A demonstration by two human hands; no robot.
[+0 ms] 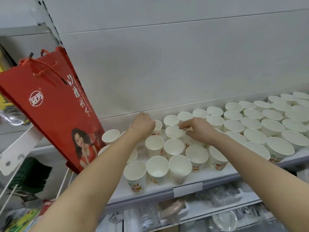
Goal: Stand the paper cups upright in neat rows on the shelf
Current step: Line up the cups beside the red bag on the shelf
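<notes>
Both arms reach up from the lower edge of the frame to a white shelf [217,177] that runs across the middle. The left hand [143,123], just left of centre, has its fingers curled around the rim of a cup [157,127] near the back of the shelf and grips it; the cup stands upright. The right hand [198,130], at centre, pinches the rim of another cup [173,132] between thumb and forefinger, and its remaining fingers are bent over the cups beneath it.

Paper cups [179,169] stand upright, mouths up, across the middle of the frame, most with red and green print on their sides. The front ones form a rough row near the shelf edge; those behind are looser and less even. To the right, wider white bowls [254,135] stand in tight rows running to the right edge of the frame.

At left, a red bag [55,111] with rope handles and a printed picture of a person leans against the shelf's end. Under the shelf, at the bottom of the frame, lie goods in clear wrapping [222,220], too blurred to make out.
</notes>
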